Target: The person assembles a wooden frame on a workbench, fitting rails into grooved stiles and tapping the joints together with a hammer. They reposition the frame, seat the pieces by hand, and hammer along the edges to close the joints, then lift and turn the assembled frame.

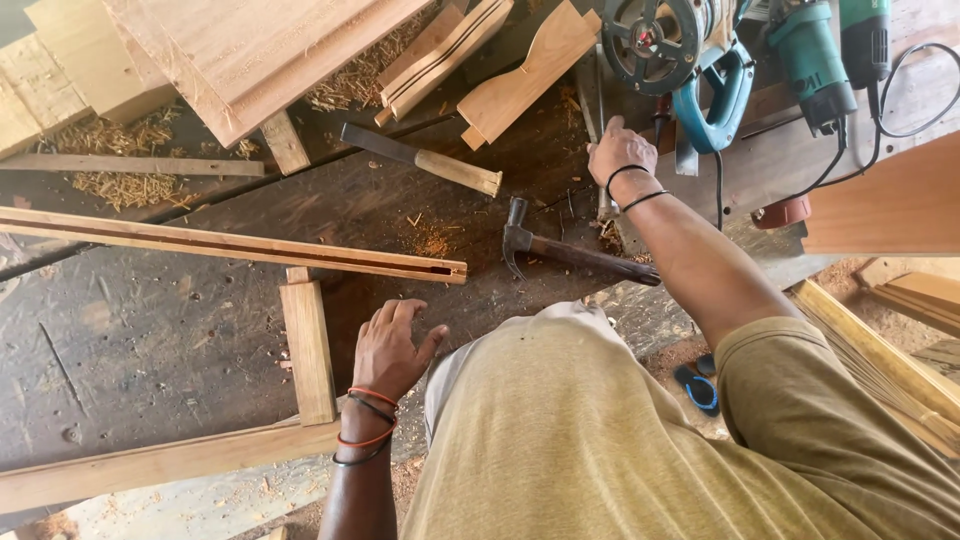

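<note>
Left hand [390, 350] flat on dark surface [150, 330], fingers spread wide — claw hammer [570, 252] at two o'clock, right hand [620, 150] reaching among tools, fingers' grip unclear.

Left hand [390, 350] rests flat, fingers spread; right hand [620, 150] reaches forward.

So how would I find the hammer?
Look at the dark workbench, between the person's two hands. The claw hammer lies just below the right hand. Unlike the pale-handled chisel nearby, it has a dark handle and curved metal claw.
</note>
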